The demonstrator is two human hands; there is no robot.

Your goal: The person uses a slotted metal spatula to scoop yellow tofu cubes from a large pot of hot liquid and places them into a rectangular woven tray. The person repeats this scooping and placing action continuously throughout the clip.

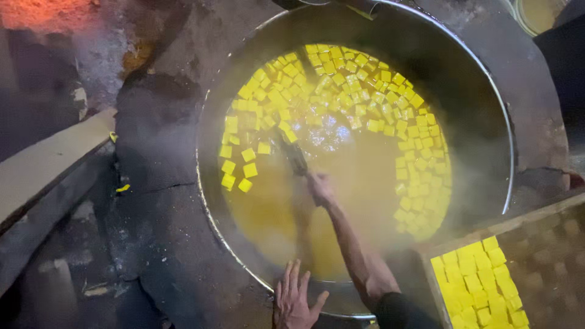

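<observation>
A huge round metal pan (487, 91) holds steaming yellow liquid with several yellow cubes (341, 91) floating in it, mostly at the far side and right. My right hand (320, 187) reaches out over the liquid and grips the handle of a dark stirring tool (292, 152) whose end dips among the cubes. My left hand (295, 298) lies flat with fingers spread on the pan's near rim. Steam blurs much of the view.
A wooden tray (506, 228) at the lower right holds rows of yellow cubes (481, 283). Dark, sooty masonry (158, 201) surrounds the pan. A pale ledge (49, 161) runs along the left. An orange glow (42, 13) shows at the top left.
</observation>
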